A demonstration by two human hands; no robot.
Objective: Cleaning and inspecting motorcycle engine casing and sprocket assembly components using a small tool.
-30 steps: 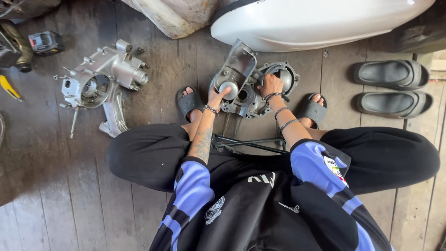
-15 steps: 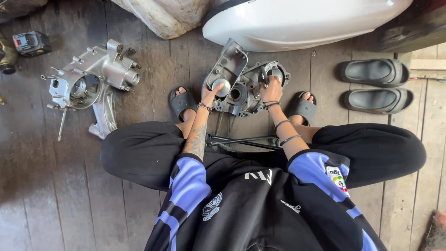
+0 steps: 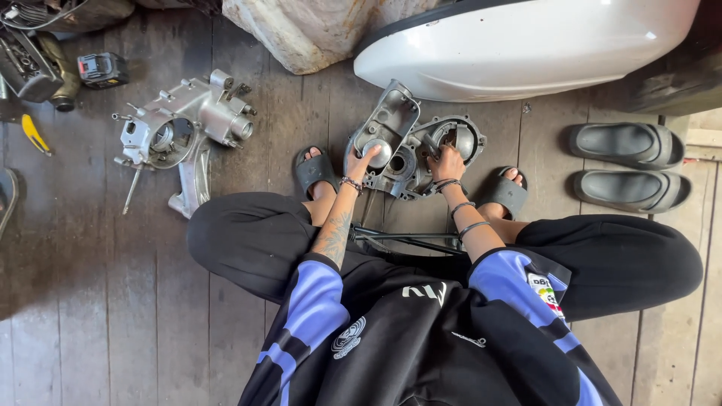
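Observation:
I squat on a dark plank floor with a grey metal engine casing (image 3: pixel 410 150) between my feet. My left hand (image 3: pixel 362 162) grips its left part, a raised cover with a round shiny boss. My right hand (image 3: pixel 447 162) holds the right, rounded part of the casing, fingers curled over its rim. Both wrists carry bracelets. Black slide sandals are on my feet beside the casing.
A second silver engine case half (image 3: pixel 184 131) lies on the floor to the left. A white scooter body panel (image 3: pixel 526 45) lies ahead, with a pale stone block (image 3: pixel 301 30) beside it. A spare pair of black slides (image 3: pixel 628 165) sits at right. Tools and a small battery (image 3: pixel 101 69) lie far left.
The view has shifted a little between frames. My hands stay on the casing; the left one has settled lower on the raised cover.

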